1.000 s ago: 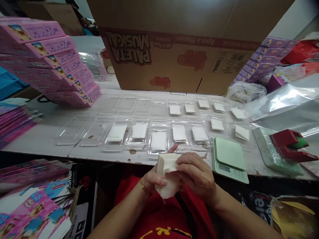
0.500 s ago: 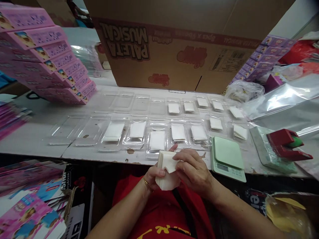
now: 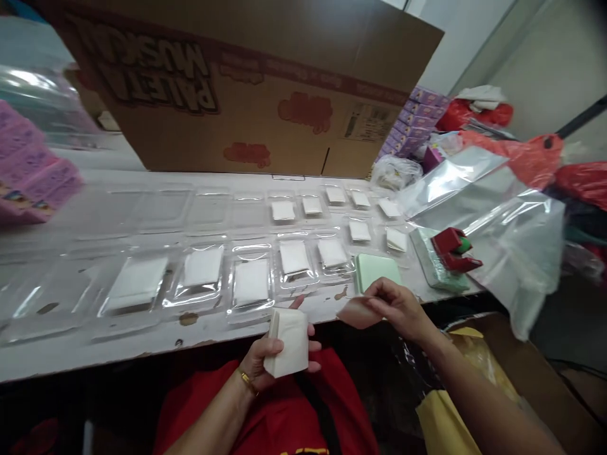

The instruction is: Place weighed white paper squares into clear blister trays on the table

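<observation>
A stack of cream-white paper sheets (image 3: 291, 341) rests in my left hand (image 3: 262, 359), thumb over its near edge and fingers behind it. To the right, my right hand (image 3: 397, 308) pinches a thin paper sheet (image 3: 359, 313) at its corner, apart from the stack. That sheet hangs just in front of the pale green scale (image 3: 378, 270), which my right hand partly hides. Beyond my hands, clear plastic trays stand in two rows, several with white paper stacks inside, such as the nearest filled tray (image 3: 251, 282).
A large cardboard box (image 3: 265, 114) stands at the back of the white table (image 3: 208, 344). Pink boxes (image 3: 33, 164) are piled at the left, purple boxes (image 3: 412, 120) behind right. A red tape dispenser (image 3: 453, 249) sits right of the scale beside clear plastic sheeting (image 3: 512, 221).
My right hand has pulled away rightward from the stack with a thin sheet in its fingers. My left hand keeps the stack. The view has turned to the right.
</observation>
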The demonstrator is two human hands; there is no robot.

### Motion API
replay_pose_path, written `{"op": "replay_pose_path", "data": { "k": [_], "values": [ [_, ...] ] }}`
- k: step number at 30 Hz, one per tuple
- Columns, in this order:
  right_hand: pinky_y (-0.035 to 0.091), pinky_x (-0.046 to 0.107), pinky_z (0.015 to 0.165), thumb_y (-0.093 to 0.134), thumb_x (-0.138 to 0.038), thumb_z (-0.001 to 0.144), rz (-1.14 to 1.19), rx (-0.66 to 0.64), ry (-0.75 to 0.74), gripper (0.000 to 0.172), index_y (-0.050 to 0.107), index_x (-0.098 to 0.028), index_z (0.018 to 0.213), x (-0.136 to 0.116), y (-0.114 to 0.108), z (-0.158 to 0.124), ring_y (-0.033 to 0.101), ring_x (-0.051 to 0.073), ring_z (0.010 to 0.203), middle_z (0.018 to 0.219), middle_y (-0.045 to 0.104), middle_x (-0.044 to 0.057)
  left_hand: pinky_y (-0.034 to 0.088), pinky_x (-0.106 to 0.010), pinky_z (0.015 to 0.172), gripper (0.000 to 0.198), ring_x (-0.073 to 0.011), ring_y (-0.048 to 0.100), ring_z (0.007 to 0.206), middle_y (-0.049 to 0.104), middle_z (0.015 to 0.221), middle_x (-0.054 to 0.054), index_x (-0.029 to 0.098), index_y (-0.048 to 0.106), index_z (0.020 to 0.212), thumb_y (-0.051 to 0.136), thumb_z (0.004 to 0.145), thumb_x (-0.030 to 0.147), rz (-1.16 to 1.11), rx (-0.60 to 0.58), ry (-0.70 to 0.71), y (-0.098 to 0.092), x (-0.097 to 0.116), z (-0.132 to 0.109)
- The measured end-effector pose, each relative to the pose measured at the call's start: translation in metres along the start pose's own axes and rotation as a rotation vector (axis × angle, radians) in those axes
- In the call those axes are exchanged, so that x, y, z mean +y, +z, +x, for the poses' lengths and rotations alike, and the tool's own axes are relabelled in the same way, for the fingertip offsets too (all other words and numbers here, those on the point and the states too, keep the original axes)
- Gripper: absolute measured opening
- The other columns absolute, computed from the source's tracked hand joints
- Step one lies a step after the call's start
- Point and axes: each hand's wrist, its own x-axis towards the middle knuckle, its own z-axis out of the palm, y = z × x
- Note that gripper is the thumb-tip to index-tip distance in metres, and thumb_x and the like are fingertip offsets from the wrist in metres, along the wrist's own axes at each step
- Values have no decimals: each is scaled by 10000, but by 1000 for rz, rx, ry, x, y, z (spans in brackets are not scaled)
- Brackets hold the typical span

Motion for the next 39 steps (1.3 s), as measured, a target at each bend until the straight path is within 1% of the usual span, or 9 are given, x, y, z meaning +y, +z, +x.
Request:
{"op": "replay_pose_path", "data": {
  "k": [3, 5, 9, 13, 17, 20, 24, 29, 39],
  "values": [
    [381, 214, 519, 588, -388, 731, 52, 105, 115, 239, 501, -165, 735, 54, -31, 21, 490, 101, 578, 641, 532, -19, 310, -614, 881, 895, -298, 531, 1016, 497, 1126, -90, 338, 32, 1371, 556, 657, 204, 12, 5, -15, -1, -4, 2],
    [368, 214, 487, 587, -452, 696, -51, 173, 139, 303, 489, -165, 698, 85, -47, 38, 475, 101, 540, 594, 516, -26, 320, -605, 875, 901, -295, 531, 1008, 494, 1121, -92, 338, 24, 1370, 557, 657, 206, 24, 13, -17, 1, -4, 3],
    [373, 235, 490, 551, -439, 703, -335, 246, 129, 272, 510, -174, 655, 117, -61, 60, 483, 121, 530, 572, 526, -17, 320, -601, 878, 902, -297, 527, 1003, 485, 1119, -89, 341, 22, 1370, 559, 655, 218, 46, 39, -14, 6, -5, 5],
    [417, 326, 667, 557, -330, 718, -471, 326, 82, 154, 585, -193, 783, 119, -61, 57, 547, 197, 729, 765, 608, 40, 322, -597, 880, 901, -290, 524, 993, 483, 1113, -90, 335, 21, 1373, 558, 658, 229, 63, 56, -11, 9, -6, 5],
    [406, 406, 818, 520, -295, 766, -658, 436, -55, 259, 571, -192, 998, 115, -69, 44, 537, 254, 945, 1004, 607, 98, 334, -588, 879, 909, -265, 525, 970, 485, 1113, -85, 341, 19, 1374, 563, 655, 223, 66, 66, -32, 11, -7, 7],
    [421, 400, 826, 497, -296, 800, -699, 510, -127, 237, 571, -196, 1001, 110, -80, 30, 552, 243, 937, 990, 615, 87, 369, -558, 864, 914, -240, 529, 938, 490, 1114, -87, 331, 29, 1378, 569, 648, 222, 66, 61, -44, 14, -9, 10],
    [437, 365, 821, 487, -280, 818, -654, 556, -140, 172, 599, -204, 923, 100, -91, 13, 568, 210, 910, 948, 628, 63, 380, -542, 866, 901, -236, 525, 940, 496, 1113, -86, 318, 45, 1382, 563, 651, 222, 68, 59, -72, 20, -12, 14],
    [441, 357, 822, 509, -257, 806, -638, 558, -156, 142, 622, -198, 870, 95, -89, 5, 575, 201, 906, 935, 637, 61, 377, -539, 877, 889, -234, 524, 947, 493, 1127, -84, 323, 45, 1381, 555, 661, 218, 67, 64, -85, 22, -16, 16],
    [428, 395, 844, 521, -283, 802, -637, 422, -98, 168, 639, -205, 893, 96, -71, 7, 562, 222, 942, 982, 628, 72, 380, -542, 870, 876, -229, 529, 929, 503, 1105, -72, 333, 54, 1378, 551, 663, 232, 84, 88, -77, 25, -18, 16]
  ]
}}
